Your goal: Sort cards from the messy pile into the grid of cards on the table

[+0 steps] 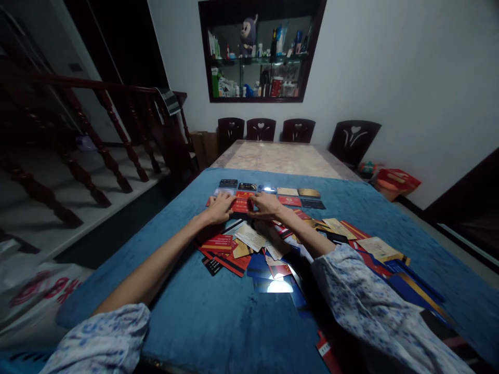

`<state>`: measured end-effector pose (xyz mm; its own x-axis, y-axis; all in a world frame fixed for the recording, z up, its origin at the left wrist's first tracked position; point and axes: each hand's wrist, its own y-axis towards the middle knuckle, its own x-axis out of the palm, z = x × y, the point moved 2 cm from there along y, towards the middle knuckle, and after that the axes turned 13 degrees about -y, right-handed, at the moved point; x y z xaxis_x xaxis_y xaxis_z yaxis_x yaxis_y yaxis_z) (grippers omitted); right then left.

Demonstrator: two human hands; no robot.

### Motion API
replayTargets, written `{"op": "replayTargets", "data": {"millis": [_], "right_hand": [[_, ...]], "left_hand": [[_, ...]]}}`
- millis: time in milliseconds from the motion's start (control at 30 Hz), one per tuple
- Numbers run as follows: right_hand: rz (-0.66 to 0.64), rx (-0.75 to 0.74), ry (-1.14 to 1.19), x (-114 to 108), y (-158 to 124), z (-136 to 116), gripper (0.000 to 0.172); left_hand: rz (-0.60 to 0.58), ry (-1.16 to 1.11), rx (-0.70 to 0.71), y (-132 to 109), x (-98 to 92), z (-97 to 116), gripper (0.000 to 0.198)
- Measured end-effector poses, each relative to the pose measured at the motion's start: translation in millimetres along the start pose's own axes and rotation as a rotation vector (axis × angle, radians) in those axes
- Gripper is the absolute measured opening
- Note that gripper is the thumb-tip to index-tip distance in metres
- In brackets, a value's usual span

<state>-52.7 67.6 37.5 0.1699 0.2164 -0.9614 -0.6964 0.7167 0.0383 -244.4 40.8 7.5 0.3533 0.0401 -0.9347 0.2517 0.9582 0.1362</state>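
Observation:
A red card [241, 204] lies on the blue cloth between my two hands. My left hand [220, 208] rests at its left side, fingers stretched forward and lying flat over the cards there. At the card's right edge, my right hand [265, 205] curves its thumb and fingers in a pinch on it. Behind them run rows of cards, among them a black card [228, 183], a gold card [309, 192] and a dark blue card [313, 204]. Nearer to me spreads a loose heap of cards, with a white card [250, 237] on top; my right forearm partly covers it.
The blue cloth [187, 311] covers the near part of a stone-topped table [280, 155]. More cards, such as a blue card [417, 293], spread to the right. Dark chairs [261, 129] stand at the far end. A white plastic bag [39, 296] is at the left, beside the table.

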Motion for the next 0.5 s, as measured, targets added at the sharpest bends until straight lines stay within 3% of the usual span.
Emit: {"op": "replayTargets", "data": {"millis": [500], "right_hand": [[-0.144,-0.018,0.073,17.7,44.0,13.6,0.028]], "left_hand": [[-0.1,0.047,-0.043,38.3,4.7,-17.7,0.04]]}}
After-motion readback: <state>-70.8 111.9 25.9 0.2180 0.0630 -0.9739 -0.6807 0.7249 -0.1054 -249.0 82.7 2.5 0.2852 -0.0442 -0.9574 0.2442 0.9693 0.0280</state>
